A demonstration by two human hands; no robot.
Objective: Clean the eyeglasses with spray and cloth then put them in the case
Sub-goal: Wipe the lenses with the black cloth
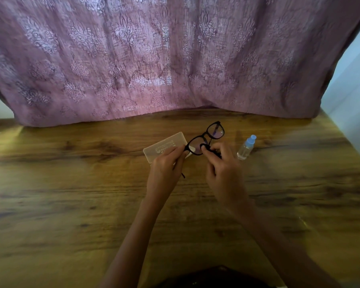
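while the person holds the eyeglasses (206, 138) up above the wooden table (71, 183), the case (164, 147) lies flat on the table just behind the left hand (165, 165). it is a pale, half-clear box with some print on the lid; the lid looks closed, and i cannot tell if anything is inside. the spray bottle (246, 147) stands upright to the right of the hands, apart from them, with a blue cap on top and clear liquid inside.

i count one pair of eyeglasses, one case, one bottle and one cloth (208, 149). the frame is black and tilted, its right lens higher and farther away.

the left hand has its fingers closed on the left end of the frame, near the hinge. the right hand (222, 165) has its fingers pinched on a small dark cloth, pressed against the lens nearer to the person.

most of the cloth is hidden under the fingers, so its shape is hard to see. the near corner of the case is covered by the left hand and the glasses. one thin dark temple tip shows below the left hand. a pink patterned curtain (154, 59) hangs behind the table. the print on the case is too small to read.
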